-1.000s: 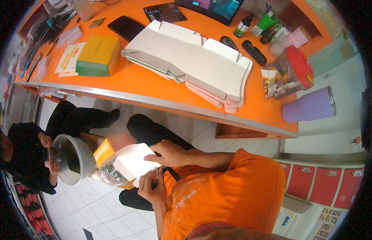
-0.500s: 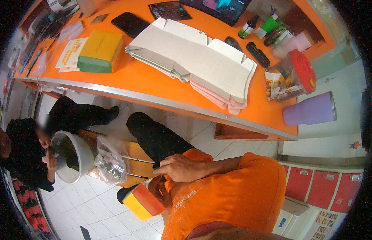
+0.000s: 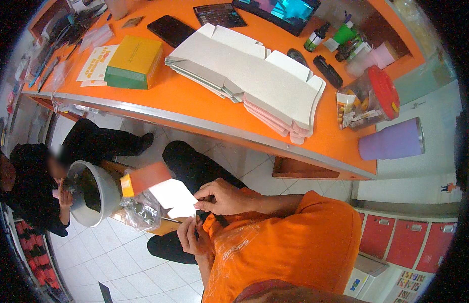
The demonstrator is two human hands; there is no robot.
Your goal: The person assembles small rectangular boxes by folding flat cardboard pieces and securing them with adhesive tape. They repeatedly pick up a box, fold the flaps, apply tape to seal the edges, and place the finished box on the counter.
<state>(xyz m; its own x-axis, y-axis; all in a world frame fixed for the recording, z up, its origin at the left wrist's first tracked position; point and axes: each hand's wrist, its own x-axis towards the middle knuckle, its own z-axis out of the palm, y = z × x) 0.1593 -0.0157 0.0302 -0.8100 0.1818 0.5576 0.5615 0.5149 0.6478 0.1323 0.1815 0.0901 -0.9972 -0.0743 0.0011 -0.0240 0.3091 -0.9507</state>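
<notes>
Between my two hands is a small carton (image 3: 175, 196), partly unfolded. Its bare white side faces up, with a blurred red panel and a yellow end on its far left. My right hand (image 3: 223, 197) pinches the carton's near edge between thumb and fingers. Just below, my left hand (image 3: 190, 238) has its fingers closed at the lower corner, and part of its grip is hidden. Both hands are over my lap, in front of my orange shirt.
An orange desk (image 3: 138, 103) carries stacked flat white cartons (image 3: 249, 76), a yellow-green box (image 3: 133, 60), a red-lidded jar (image 3: 368, 98) and a purple tumbler (image 3: 392, 139). At left, a person in black sits by a white bucket (image 3: 104, 189). A plastic bag (image 3: 138, 212) lies on a wooden bench.
The carton has moved up and away from me, turning from its red and yellow outside to its white side. My left hand has come into fuller view.
</notes>
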